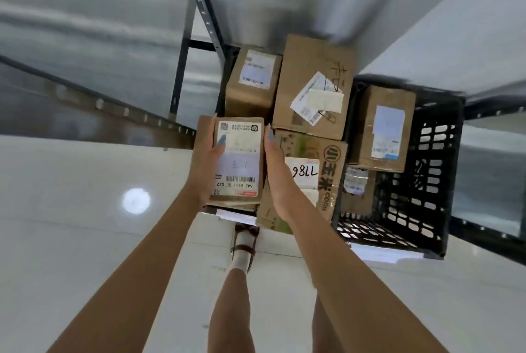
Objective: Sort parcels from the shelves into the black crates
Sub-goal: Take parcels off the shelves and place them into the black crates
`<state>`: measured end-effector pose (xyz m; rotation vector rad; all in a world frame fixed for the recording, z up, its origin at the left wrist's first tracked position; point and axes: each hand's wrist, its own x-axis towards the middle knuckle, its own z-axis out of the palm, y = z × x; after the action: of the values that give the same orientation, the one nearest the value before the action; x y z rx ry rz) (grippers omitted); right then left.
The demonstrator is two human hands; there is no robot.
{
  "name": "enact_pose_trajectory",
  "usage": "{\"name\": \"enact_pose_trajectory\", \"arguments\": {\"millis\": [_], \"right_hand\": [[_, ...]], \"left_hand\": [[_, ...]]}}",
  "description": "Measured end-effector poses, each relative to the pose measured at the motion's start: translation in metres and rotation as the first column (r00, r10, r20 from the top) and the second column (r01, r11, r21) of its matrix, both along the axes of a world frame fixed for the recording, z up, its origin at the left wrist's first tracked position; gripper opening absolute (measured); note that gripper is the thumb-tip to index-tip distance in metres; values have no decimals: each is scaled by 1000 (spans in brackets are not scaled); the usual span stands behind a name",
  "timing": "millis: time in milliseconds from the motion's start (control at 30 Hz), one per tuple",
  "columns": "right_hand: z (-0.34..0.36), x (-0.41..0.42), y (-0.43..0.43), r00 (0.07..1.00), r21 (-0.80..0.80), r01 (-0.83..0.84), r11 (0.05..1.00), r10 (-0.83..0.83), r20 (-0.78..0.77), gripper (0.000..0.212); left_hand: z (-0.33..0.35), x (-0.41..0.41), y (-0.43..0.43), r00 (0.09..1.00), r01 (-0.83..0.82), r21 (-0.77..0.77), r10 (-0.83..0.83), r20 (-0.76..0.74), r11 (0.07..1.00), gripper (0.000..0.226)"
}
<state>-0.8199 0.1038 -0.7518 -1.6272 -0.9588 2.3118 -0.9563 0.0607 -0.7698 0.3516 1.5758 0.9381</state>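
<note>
Small parcel [242,153] is up in the air over the floor [85,239], label facing up. The left hand [209,159] grips its left edge with the thumb laid across the label. The right hand [277,173] has straight fingers [273,150] flat along the parcel's right side, looks like touching. Just right of it sits a corn carton [327,173], with a bigger carton [310,73] behind. The black crate [435,170] stands on the floor further right, with a labelled box [381,125] inside.
</note>
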Motion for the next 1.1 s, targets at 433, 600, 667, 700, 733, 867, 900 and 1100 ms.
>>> {"name": "enact_pose_trajectory", "arguments": {"millis": [433,600,667,700,733,867,900,1100], "right_hand": [[-54,-7,13,982,34,117,993,-121,143,42],[-18,-5,20,969,85,164,983,-176,172,26],[8,2,16,962,143,213,967,-233,144,17],[24,6,13,953,194,250,949,-277,124,21],[43,10,9,941,249,296,922,-327,93,27],[130,26,-8,930,431,340,836,-367,-22,31],[155,30,-15,935,460,329,825,-354,-34,29],[286,82,-72,913,549,394,737,-380,-145,22]], "left_hand": [[-54,9,25,995,21,-144,-35,-91,989,52],[-26,-4,23,979,91,-94,-106,-173,991,68],[4,-5,16,981,102,-50,-109,-161,994,66],[24,-4,12,985,99,-20,-100,-142,995,61],[43,-1,7,985,94,16,-91,-145,995,55],[145,19,-10,968,115,136,-80,-239,984,28],[172,28,-14,961,125,156,-80,-263,980,23],[315,98,-65,941,197,349,-78,-328,916,14]]}}
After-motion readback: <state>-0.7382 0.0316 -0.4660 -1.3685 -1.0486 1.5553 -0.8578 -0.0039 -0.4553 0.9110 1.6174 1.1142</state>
